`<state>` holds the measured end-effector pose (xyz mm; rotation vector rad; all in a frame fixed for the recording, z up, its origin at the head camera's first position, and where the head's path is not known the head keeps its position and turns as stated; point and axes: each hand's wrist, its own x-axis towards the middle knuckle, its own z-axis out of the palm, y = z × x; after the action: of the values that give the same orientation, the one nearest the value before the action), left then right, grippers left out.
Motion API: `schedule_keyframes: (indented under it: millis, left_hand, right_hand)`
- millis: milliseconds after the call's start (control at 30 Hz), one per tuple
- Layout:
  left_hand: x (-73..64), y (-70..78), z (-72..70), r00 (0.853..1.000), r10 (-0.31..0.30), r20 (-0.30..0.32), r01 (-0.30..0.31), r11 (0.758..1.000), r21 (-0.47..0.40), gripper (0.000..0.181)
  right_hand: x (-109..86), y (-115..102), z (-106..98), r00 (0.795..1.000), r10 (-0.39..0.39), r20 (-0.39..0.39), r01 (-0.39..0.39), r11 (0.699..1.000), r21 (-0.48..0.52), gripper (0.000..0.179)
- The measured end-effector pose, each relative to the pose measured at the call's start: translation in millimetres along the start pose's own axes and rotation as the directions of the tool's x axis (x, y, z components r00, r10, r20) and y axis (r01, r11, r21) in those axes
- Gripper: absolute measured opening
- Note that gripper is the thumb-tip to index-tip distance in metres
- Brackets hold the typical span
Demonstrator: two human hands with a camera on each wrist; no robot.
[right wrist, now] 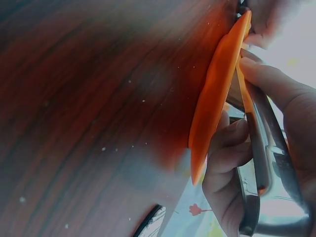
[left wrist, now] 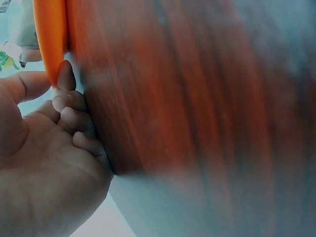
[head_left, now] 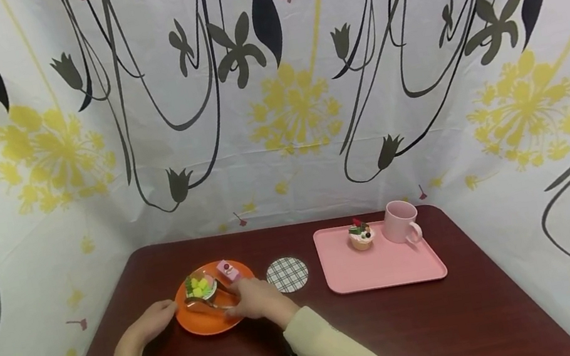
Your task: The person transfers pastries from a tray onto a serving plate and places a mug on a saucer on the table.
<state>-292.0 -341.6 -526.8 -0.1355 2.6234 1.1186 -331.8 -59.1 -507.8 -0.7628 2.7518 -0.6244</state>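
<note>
An orange plate (head_left: 210, 326) lies on the dark table toward the left. My left hand (head_left: 153, 322) pinches its left rim between thumb and fingers, as the left wrist view (left wrist: 47, 44) shows at the orange edge. My right hand (head_left: 257, 297) grips metal tongs (right wrist: 256, 143) above the plate's right part. In the head view, the tongs' two arms reach left, on either side of a toy cake with yellow and green fruit pieces (head_left: 200, 286); whether they touch it I cannot tell. A small pink cake piece (head_left: 228, 270) sits at the plate's back right.
Right of the plate lies a round checked coaster (head_left: 287, 274). Farther right is a pink tray (head_left: 383, 278) bearing a fruit-topped cupcake (head_left: 361, 237) and a pink mug (head_left: 400, 222). A patterned cloth (head_left: 309, 186) hangs behind the table (head_left: 403, 329).
</note>
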Motion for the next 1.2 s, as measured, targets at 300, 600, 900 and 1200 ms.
schedule_keyframes:
  millis: [300,600,900,1200]
  left_hand:
    - [-3.7,7.3,-1.1,0.998,-0.009,0.055,0.008,1.000,0.008,0.058]
    - [-2.6,8.8,-2.1,0.998,-0.014,0.062,0.014,1.000,-0.002,0.057]
    - [-2.2,5.1,-2.0,0.998,0.024,0.054,-0.023,1.000,-0.021,0.035]
    - [-2.7,7.0,-1.8,0.998,0.011,0.055,-0.011,1.000,-0.009,0.037]
  right_hand:
    - [-8.8,2.4,-0.6,0.999,0.035,-0.021,-0.035,0.999,0.013,0.065]
    - [-18.5,9.1,-6.3,0.998,0.031,-0.053,-0.031,0.999,-0.007,0.062]
    - [-31.2,9.1,-11.0,0.997,0.032,-0.064,-0.033,0.999,-0.018,0.066]
    - [-37.8,15.9,-11.4,0.996,0.032,-0.080,-0.031,0.999,0.015,0.067]
